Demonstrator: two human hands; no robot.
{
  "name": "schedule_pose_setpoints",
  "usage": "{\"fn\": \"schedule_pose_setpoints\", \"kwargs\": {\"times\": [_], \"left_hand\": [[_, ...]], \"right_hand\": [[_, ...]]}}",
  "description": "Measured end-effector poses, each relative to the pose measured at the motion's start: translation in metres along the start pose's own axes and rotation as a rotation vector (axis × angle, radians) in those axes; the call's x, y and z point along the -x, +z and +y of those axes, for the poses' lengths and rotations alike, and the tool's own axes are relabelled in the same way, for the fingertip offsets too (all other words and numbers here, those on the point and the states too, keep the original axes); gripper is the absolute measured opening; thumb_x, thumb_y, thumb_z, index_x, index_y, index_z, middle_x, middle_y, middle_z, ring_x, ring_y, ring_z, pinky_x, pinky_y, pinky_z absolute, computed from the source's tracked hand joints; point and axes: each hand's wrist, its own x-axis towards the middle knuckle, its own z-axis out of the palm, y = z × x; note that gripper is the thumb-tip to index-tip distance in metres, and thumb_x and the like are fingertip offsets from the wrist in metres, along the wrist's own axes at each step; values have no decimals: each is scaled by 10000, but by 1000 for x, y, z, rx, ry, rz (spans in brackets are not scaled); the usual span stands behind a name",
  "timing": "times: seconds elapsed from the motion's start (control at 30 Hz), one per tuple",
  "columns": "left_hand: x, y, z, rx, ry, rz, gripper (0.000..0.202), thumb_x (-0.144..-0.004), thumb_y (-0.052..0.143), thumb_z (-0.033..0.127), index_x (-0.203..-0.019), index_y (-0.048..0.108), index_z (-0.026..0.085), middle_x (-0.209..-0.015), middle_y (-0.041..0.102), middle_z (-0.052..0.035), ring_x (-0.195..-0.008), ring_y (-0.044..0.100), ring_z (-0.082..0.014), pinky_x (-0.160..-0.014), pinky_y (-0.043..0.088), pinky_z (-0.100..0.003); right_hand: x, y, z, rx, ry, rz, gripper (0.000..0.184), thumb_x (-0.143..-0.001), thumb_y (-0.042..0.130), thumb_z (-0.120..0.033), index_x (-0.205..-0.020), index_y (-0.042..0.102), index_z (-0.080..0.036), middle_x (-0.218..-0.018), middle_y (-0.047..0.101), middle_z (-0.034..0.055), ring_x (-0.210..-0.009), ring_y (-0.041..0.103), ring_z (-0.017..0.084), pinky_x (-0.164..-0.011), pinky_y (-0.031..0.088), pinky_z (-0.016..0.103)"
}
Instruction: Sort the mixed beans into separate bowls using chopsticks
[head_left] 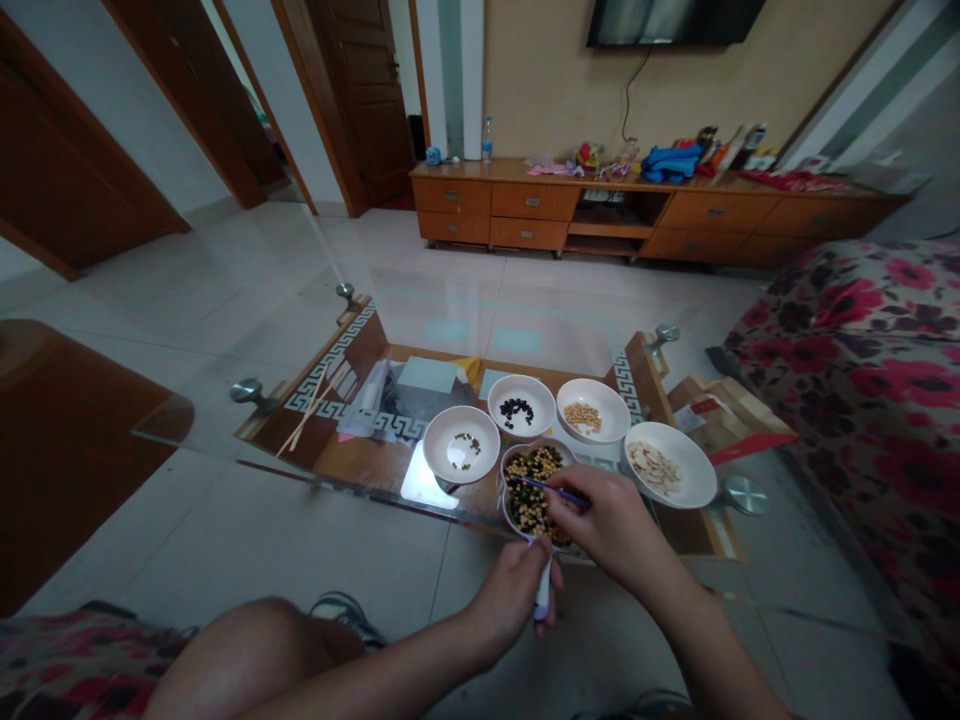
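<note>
My left hand (511,590) is closed round the white and lilac handle (543,592) of a scalloped dish (504,500), whose bowl holds a mix of yellow, dark and green beans (534,505). Over that dish, my right hand (600,510) pinches a slim dark-purple tweezers-like tool (564,493), its thin end pointing left among the beans. Around the dish stand four white bowls: one with a few small green beans (466,452), one with black beans (516,410), one with yellow soybeans (583,416) and one with pale flat seeds or slices (654,468).
The bowls rest on a glass-topped table with metal knobs (251,390). Chopsticks (304,412) lie at its left; papers and a box (427,375) show beneath the glass. A paper bag (724,415) is at right, beside a flowered sofa (892,330). A wooden cabinet (529,203) stands behind.
</note>
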Motion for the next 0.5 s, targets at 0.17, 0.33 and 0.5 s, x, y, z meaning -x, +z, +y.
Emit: {"fn": "schedule_pose_setpoints", "kwargs": {"times": [0.17,0.33,0.5], "left_hand": [[-1,1,0,-11,-3,1,722,-726,344,906,-681,517,207,-411,462,28,-339,378,-107,-390,296,-234],[0,2,4,-16,-14,12,729,-728,332,906,-666,519,204,-404,460,20,-335,384,-111,-393,288,-235],[3,2,9,-7,-9,18,714,-704,367,904,-648,512,206,-403,463,15,-335,386,-109,-392,274,-232]], "right_hand": [[-3,9,-8,8,-79,180,169,-897,551,-247,-869,712,-207,-783,732,49,-707,658,173,-675,468,285],[-6,20,-14,7,-157,240,142,-902,572,-214,-876,711,-206,-809,739,54,-745,667,184,-719,482,299],[-6,24,-12,-9,-189,233,135,-911,586,-204,-922,720,-200,-885,759,61,-815,688,204,-777,513,327]]}}
